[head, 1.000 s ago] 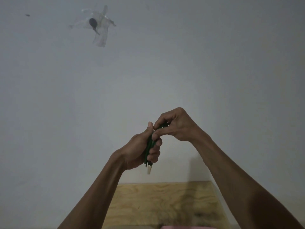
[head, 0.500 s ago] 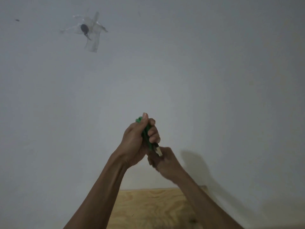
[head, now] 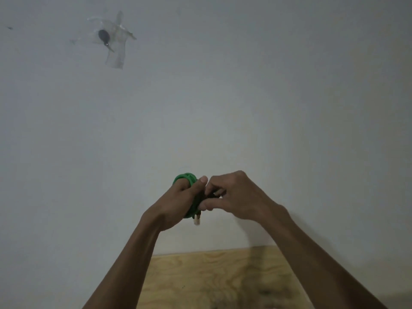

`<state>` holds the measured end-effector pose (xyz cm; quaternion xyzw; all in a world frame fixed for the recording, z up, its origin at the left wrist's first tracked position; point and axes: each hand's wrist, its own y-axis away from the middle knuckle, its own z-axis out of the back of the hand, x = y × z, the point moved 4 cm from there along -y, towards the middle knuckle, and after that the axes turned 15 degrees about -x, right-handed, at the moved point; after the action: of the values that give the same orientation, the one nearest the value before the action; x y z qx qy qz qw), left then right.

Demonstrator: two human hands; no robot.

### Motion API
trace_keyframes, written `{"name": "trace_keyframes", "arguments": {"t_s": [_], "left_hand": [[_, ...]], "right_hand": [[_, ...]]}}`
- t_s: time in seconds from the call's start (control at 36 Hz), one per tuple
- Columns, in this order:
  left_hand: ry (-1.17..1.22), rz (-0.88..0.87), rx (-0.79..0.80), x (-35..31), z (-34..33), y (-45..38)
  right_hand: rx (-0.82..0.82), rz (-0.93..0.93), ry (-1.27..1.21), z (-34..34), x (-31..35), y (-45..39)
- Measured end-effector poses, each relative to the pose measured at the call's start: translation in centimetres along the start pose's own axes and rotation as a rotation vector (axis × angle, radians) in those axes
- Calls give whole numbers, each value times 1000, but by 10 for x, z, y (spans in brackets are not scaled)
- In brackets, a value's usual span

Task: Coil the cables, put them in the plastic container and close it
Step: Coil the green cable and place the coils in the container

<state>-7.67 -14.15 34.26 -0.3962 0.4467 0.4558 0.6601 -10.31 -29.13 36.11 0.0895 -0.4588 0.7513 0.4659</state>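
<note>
The green cable [head: 189,192] is held as a tight bundle of loops in the air before the white wall [head: 245,97], above the plywood surface [head: 211,279], with a pale connector [head: 197,221] hanging from the bottom of the bundle. It is gripped by the left hand [head: 176,204], whose fingers are curled round the loops. Half a second ago the right hand [head: 236,197] was below the bundle; it is now brought up level with it, and the cable's free end appears to be pinched between its thumb and fingertips beside the loops, though the contact is partly hidden. From this, another turn is judged to be going on, so coiling is near its finish.

One cable, one connector and two hands are counted. No plastic container is seen. One dark object taped to the wall [head: 104,37] is seen at the upper left.
</note>
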Motion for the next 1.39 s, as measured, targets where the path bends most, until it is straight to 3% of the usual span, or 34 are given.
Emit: {"name": "trace_keyframes", "arguments": {"t_s": [0.17,0.25,0.36,0.44,0.53,0.64,0.75,0.94,1.11,1.22,1.31,1.39], "left_hand": [[58,183,197,0,0,9],[75,243,207,5,0,12],[224,353,270,11,-2,14],[292,393,310,10,-4,12],[274,389,244,7,-6,8],[104,229,28,1,3,1],[3,18,-211,-5,9,-2],[112,-55,-213,28,14,20],[145,-93,-232,31,17,20],[119,-119,-206,25,19,14],[93,-120,-204,27,20,13],[25,-128,-216,33,15,13]], "right_hand": [[26,44,-125,-9,-7,-1],[72,-41,-229,-22,-15,6],[139,-217,-559,-34,-15,18],[96,-241,-599,-31,-11,19],[51,-228,-560,-31,-10,13],[-5,-240,-524,-37,-14,9],[-209,-214,-433,-34,-21,9],[-347,-373,-576,-48,-15,16],[-218,-523,-762,-49,-16,24],[-70,-777,-1016,-49,-26,19],[34,-776,-988,-50,-29,14],[-18,-768,-889,-50,-34,17]]}}
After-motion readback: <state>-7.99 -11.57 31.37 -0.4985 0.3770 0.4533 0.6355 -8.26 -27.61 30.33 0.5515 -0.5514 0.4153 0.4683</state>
